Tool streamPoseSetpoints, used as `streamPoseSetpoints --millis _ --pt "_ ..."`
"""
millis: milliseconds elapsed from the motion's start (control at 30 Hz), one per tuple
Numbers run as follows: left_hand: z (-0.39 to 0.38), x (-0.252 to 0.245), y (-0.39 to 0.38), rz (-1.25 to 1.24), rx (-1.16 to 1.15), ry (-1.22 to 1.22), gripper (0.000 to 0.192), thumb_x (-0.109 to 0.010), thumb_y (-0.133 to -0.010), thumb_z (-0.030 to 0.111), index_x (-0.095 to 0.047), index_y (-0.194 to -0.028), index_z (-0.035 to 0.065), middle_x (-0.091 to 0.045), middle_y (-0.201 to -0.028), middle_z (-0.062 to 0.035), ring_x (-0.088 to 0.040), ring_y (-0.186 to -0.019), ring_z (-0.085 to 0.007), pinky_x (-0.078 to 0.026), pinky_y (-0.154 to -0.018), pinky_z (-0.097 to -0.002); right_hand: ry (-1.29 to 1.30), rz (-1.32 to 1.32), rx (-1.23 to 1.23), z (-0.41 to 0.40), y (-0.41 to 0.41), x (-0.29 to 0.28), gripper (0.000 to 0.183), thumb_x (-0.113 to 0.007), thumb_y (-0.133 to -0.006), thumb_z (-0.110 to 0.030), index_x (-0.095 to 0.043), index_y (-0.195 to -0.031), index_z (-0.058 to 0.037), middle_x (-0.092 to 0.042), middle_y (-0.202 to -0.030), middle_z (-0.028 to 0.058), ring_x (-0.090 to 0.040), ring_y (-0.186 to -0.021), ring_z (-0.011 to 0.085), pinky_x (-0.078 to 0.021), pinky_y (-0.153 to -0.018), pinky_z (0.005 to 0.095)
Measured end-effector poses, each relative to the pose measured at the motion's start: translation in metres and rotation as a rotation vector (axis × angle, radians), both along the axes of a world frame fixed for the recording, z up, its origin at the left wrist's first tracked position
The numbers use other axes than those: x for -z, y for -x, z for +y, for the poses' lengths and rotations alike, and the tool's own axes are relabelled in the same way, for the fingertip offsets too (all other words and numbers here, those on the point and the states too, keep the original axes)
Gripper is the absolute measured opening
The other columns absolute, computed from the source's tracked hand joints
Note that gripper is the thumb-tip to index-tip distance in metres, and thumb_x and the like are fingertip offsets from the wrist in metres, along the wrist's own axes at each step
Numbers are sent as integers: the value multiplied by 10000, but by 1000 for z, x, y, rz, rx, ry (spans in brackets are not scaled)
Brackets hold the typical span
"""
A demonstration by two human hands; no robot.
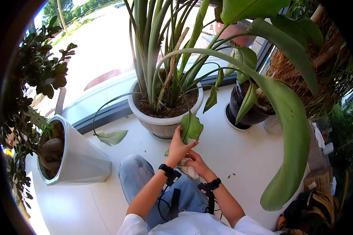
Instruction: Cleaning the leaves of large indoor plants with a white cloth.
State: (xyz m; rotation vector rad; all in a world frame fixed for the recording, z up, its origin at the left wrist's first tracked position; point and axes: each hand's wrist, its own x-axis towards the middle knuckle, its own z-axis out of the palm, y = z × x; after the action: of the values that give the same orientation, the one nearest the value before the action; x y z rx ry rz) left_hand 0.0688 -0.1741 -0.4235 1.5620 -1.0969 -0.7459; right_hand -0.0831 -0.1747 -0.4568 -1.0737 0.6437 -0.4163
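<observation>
My left hand (177, 147) grips a small green leaf (191, 127) with a browned, ragged edge, its fingers along one side and the thumb near the lower edge. Just below it, my right hand (198, 165) holds a crumpled, soiled white cloth (189, 170). The leaf hangs on a thin stalk from a large leafy plant (148, 55) in a round light grey pot (158, 124) in front of me. Part of the leaf and some of my fingers are hidden by my left hand. Both wrists wear black straps with small boxes.
A tall white planter (82, 158) with a shrub stands left. On the right are a dark glazed pot (247, 108) on a saucer and a cardboard box (317, 179). One long, broad leaf (291, 141) arches over the floor. Behind the pots runs a window frame (106, 113).
</observation>
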Motion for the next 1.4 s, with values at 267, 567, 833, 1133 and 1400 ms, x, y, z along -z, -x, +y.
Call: streamPoseSetpoints --millis 267,567,833,1133,1400 --pt "35 5 -13 575 196 -1 575 -624 -918 1 -434 -1460 14 -673 -1268 -125 -644 -1124 -177 -510 -944 -305 277 187 -132 34 7 -28 724 -688 -775 -21 -473 -1466 -46 -662 -1154 111 -638 -1046 197 -499 -940 338" --pt "119 -41 -28 797 383 -281 443 -615 -1009 110 -494 -1427 28 -634 -1303 -62 -605 -1184 -174 -487 -1021 -337 429 36 101 71 92 -118 341 -684 -718 -126 -691 -1023 28 -638 -900 81 -577 -813 157 -446 -746 276" --pt "163 -50 -14 1333 687 24 729 -645 -964 479 -364 -1547 143 -451 -1518 -143 -446 -1382 -375 -365 -1111 -622 797 -154 396 34 56 -175 291 -622 -751 -54 -648 -1028 30 -585 -924 64 -533 -837 143 -420 -774 267" --pt "155 -19 25 1501 575 342 699 -539 -1008 472 -249 -1612 275 -152 -1693 -92 -227 -1533 -358 -218 -1126 -785 1392 -43 62 30 -41 -207 270 -682 -757 -76 -683 -1027 -66 -650 -949 108 -654 -864 315 -542 -767 391" --pt "186 -39 -8 723 -34 386 592 -476 -1071 352 -272 -1601 182 -366 -1608 -66 -397 -1458 -259 -307 -1218 -555 1362 -90 62 39 -55 -187 276 -686 -754 -71 -686 -1030 -73 -674 -988 123 -667 -882 328 -551 -796 377"
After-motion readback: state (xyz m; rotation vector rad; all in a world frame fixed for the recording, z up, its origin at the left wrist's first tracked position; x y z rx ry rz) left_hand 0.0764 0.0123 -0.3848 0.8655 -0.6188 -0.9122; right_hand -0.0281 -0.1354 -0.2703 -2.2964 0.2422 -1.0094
